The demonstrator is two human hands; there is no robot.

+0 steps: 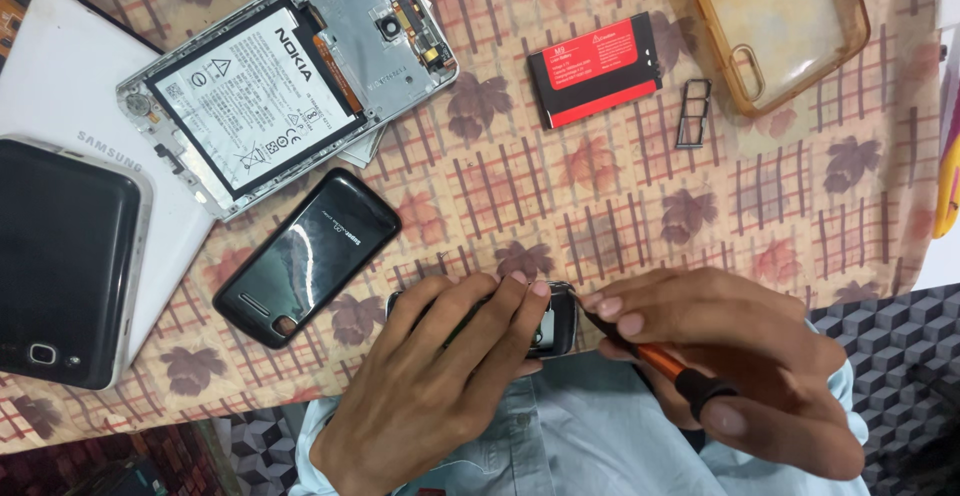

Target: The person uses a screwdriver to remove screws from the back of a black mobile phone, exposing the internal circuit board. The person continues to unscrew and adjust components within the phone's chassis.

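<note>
Down at the near edge of the table point(620, 206), the left hand point(430, 386) wraps over a small dark phone point(555, 321), fingers together and clamped across its body — a grip that looks meant to pin it flat while the tool works. Just right of that phone, the right hand point(740, 366) pinches an orange-shafted screwdriver point(660, 361) with a black cap, fingertips closed tight near the tip, which angles in toward the phone's open end; the low pinch probably gives fine control.

Everything else lies beyond the small dark phone, farther up the cloth. Up and left of it sits a glossy black handset point(305, 256), rounded and reflective, lying slantwise. Farther up-left, an opened smartphone point(290, 81) shows its silver metal frame and a flat white-labelled battery. Far left are a white tablet back point(60, 76) and a black slab phone point(65, 261), smooth plastic and glass. Above and slightly right lies a red-and-black battery point(595, 71), rectangular and matte; beside it a thin metal card tray point(693, 113), and beyond, a soft translucent amber case point(780, 26) holding what look like screws. The cloth is a checked, leaf-printed weave.
</note>
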